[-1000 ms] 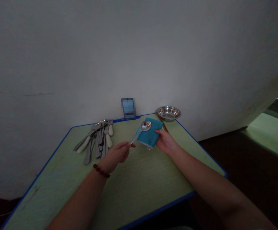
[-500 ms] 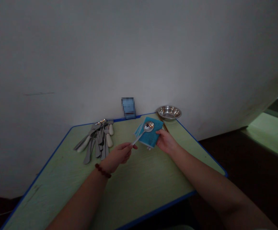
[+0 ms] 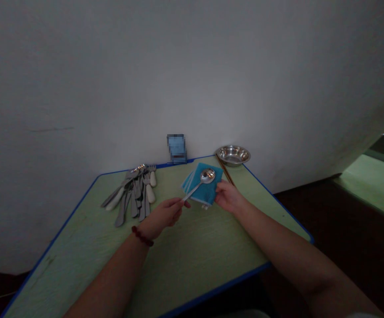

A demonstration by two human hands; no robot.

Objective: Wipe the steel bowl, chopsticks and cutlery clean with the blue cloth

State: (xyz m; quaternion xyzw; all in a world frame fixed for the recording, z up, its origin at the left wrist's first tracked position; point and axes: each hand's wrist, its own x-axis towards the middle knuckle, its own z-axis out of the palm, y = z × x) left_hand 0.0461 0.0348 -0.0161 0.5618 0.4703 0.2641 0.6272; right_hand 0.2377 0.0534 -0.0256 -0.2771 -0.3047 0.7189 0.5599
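Observation:
My left hand [image 3: 166, 213] is closed on the handle end of a metal spoon [image 3: 207, 176]. The spoon's bowl points away to the right, in front of a folded blue cloth [image 3: 212, 192]. I cannot tell whether the bowl touches the cloth. My right hand [image 3: 227, 196] grips the cloth by its right edge, with some fingers hidden behind it. White-edged layers of the cloth fan out on its left side. Left of my hands lies a pile of cutlery [image 3: 135, 192], forks among it, some with white handles.
A shiny metal bowl [image 3: 233, 155] stands at the table's back right corner, with brown chopsticks [image 3: 225, 170] beside it. A small blurred screen-like object [image 3: 177, 149] leans at the wall. The pale green table [image 3: 185, 260] has a blue edge.
The cloth has shifted slightly left and turned a little, its layers spreading wider at the left. The spoon's bowl sits a touch further right against it. My left hand has hardly moved.

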